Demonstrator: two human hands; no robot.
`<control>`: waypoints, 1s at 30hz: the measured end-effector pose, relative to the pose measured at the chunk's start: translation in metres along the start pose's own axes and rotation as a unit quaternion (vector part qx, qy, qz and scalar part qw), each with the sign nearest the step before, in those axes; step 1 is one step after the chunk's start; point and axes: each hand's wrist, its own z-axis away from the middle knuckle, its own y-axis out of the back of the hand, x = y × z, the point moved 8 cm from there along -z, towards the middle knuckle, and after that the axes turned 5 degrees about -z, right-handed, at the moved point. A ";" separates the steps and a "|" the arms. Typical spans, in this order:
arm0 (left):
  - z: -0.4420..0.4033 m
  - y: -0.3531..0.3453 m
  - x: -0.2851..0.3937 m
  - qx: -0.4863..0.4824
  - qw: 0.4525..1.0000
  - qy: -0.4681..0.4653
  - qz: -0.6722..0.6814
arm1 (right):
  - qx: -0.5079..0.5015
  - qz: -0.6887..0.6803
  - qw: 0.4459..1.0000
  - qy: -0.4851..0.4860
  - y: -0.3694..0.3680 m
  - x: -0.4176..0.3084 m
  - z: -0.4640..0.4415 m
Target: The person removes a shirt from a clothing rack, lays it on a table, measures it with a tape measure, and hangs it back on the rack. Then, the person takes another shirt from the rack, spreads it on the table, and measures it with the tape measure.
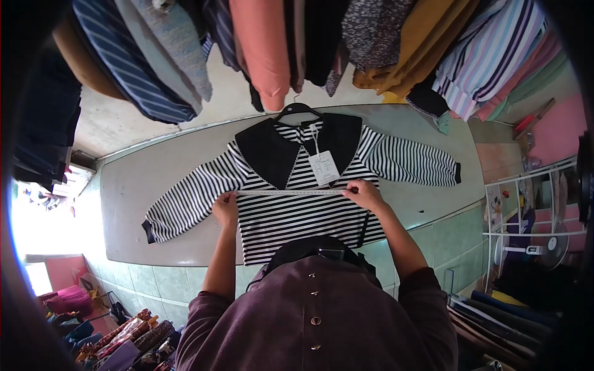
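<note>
Left hand (224, 209) and right hand (366, 195), 2 grips pinched on the tape measure (291, 192), stretch it across the striped blouse (291, 217); straightness calls for even tension.

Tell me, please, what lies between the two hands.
A measuring tape spans from the left hand to the right hand across the striped top, as the head view shows.

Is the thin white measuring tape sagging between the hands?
No, the tape runs straight across the black-and-white striped top, left hand to right hand.
</note>
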 end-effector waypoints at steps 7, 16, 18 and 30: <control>-0.008 0.001 0.014 -0.004 0.998 -0.042 -0.041 | 0.007 -0.007 1.000 0.000 0.013 0.027 0.001; -0.008 0.003 0.018 -0.027 0.998 -0.024 -0.053 | 0.037 0.065 0.990 -0.123 0.079 0.085 -0.001; -0.009 0.003 0.016 -0.029 0.998 -0.026 -0.048 | 0.071 0.098 0.989 -0.080 0.082 0.078 -0.004; -0.009 0.004 0.021 -0.018 0.997 -0.046 -0.055 | 0.021 0.066 0.982 -0.173 0.078 0.101 -0.010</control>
